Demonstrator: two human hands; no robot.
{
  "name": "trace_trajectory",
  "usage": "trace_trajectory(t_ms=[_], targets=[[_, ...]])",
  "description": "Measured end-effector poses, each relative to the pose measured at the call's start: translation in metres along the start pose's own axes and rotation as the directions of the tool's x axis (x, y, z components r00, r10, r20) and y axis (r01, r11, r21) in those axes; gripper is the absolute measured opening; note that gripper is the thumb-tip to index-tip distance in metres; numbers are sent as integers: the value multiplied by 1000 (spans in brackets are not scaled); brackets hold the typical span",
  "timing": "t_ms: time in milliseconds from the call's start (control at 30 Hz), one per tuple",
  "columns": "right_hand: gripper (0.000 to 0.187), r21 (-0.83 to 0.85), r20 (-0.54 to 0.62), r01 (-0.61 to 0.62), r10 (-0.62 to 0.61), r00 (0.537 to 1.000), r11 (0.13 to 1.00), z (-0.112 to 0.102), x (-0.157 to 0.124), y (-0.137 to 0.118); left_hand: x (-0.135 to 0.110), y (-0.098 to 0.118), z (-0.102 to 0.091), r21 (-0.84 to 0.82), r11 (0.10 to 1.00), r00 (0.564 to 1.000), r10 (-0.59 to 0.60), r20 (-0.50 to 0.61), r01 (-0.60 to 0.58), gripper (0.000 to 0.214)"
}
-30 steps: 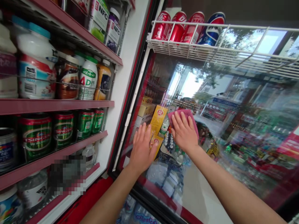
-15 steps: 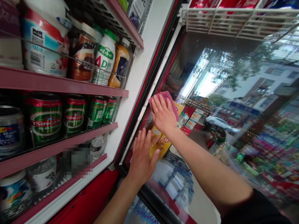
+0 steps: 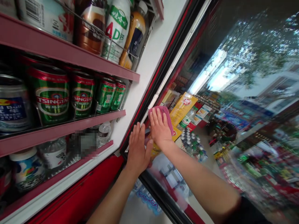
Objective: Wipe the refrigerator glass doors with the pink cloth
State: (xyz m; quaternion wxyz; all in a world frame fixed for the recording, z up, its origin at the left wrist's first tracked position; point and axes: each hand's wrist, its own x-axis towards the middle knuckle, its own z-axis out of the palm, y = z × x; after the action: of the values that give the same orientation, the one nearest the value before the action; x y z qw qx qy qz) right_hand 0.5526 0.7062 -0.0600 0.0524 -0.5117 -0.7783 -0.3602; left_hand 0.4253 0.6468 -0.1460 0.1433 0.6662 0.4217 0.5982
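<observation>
A pink cloth (image 3: 168,116) lies against the glass door (image 3: 210,102) of a drinks fridge, close to the door's inner edge. My right hand (image 3: 161,126) holds it there, fingers stretched flat across it and pressing it to the pane. Just left of it, my left hand (image 3: 139,149) is open with nothing in it. Its fingers point up at the white strip (image 3: 153,101) along the door frame, and its thumb stands apart beside the right wrist. Whether the left palm touches the door, I cannot tell.
To my left, fridge shelves hold green beer cans (image 3: 51,93), a white drink bottle (image 3: 118,28) and water bottles (image 3: 53,152). Wire guards edge the shelves. Through the glass show yellow boxes (image 3: 183,107) and several bottles (image 3: 192,141). Wrapped bottles (image 3: 148,199) stand on the floor below.
My right hand and the cloth have moved down the glass, nearer the left hand. The view has shifted too: the door's upper wire rack has left the picture and the shelves sit differently.
</observation>
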Motion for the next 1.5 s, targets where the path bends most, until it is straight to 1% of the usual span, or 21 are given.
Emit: trace_trajectory(t_ms=[67, 133, 200, 267, 333, 400, 433, 500, 533, 600, 733, 800, 900, 1000, 1067, 1100, 1167, 1200, 1267, 1367, 1500], targets=[[73, 0, 81, 136, -135, 987, 991, 14, -17, -3, -2, 3, 4, -3, 1000, 1000, 2, 8, -2, 74], [73, 20, 155, 270, -270, 950, 963, 21, -27, -2, -5, 5, 6, 0, 1000, 1000, 12, 16, -12, 74], [70, 44, 209, 376, -377, 902, 925, 16, -29, 5, -8, 6, 9, 4, 1000, 999, 23, 25, -24, 74], [68, 49, 233, 434, -433, 871, 899, -1, -22, 19, -10, 6, 11, 4, 1000, 999, 30, 31, -30, 74], [70, 11, 195, 391, -386, 902, 920, -26, -14, 36, -11, 4, 11, -2, 1000, 999, 28, 29, -28, 75], [74, -48, 86, 240, -235, 968, 970, -50, -7, 51, -12, 3, 11, -15, 1000, 1000, 22, 22, -22, 75], [75, -66, 25, 156, -155, 988, 986, -59, -5, 56, -13, 2, 10, -22, 1000, 1000, 20, 21, -19, 76], [76, -75, -66, 34, -39, 997, 997, -66, -6, 58, -13, 0, 8, -30, 1000, 1000, 5, 24, -4, 76], [75, -71, -84, 9, -15, 996, 997, -63, -8, 55, -13, -2, 8, -31, 999, 1000, -9, 28, 10, 75], [74, -52, -67, 29, -32, 997, 998, -46, -15, 42, -13, -5, 7, -25, 998, 998, -50, 30, 51, 74], [74, 29, 30, 193, -193, 981, 981, 9, -32, 4, -12, -13, 5, -8, 995, 995, -95, 16, 95, 72], [76, 56, 36, 207, -209, 977, 977, 32, -37, -11, -11, -16, 4, 2, 995, 995, -101, 2, 101, 72], [76, 63, 67, 246, -250, 966, 967, 44, -39, -16, -9, -19, 4, 3, 995, 995, -104, -8, 104, 71], [73, 67, 160, 359, -365, 917, 931, 23, -36, 0, -9, -23, 6, -12, 993, 993, -117, -2, 117, 72], [73, 36, 172, 349, -350, 921, 936, -5, -33, 20, -8, -25, 7, -26, 992, 992, -126, -9, 125, 73], [74, 0, 146, 301, -298, 943, 954, -21, -32, 31, -7, -26, 8, -36, 991, 992, -127, -18, 126, 74], [76, -85, 30, 114, -112, 993, 990, -53, -31, 54, -5, -29, 7, -61, 990, 991, -130, -36, 128, 75], [77, -117, -38, 19, -23, 999, 993, -66, -31, 64, -4, -30, 6, -72, 988, 989, -139, -43, 136, 75], [76, -151, -111, -100, 84, 990, 983, -83, -35, 77, -2, -34, 3, -87, 983, 985, -164, -51, 160, 76], [75, -146, -121, -133, 116, 986, 980, -80, -46, 74, 1, -40, 0, -104, 978, 980, -186, -71, 178, 76], [76, -8, 8, 23, -23, 1000, 1000, -36, -67, 37, 2, -48, -5, -116, 978, 978, -184, -94, 172, 76]])
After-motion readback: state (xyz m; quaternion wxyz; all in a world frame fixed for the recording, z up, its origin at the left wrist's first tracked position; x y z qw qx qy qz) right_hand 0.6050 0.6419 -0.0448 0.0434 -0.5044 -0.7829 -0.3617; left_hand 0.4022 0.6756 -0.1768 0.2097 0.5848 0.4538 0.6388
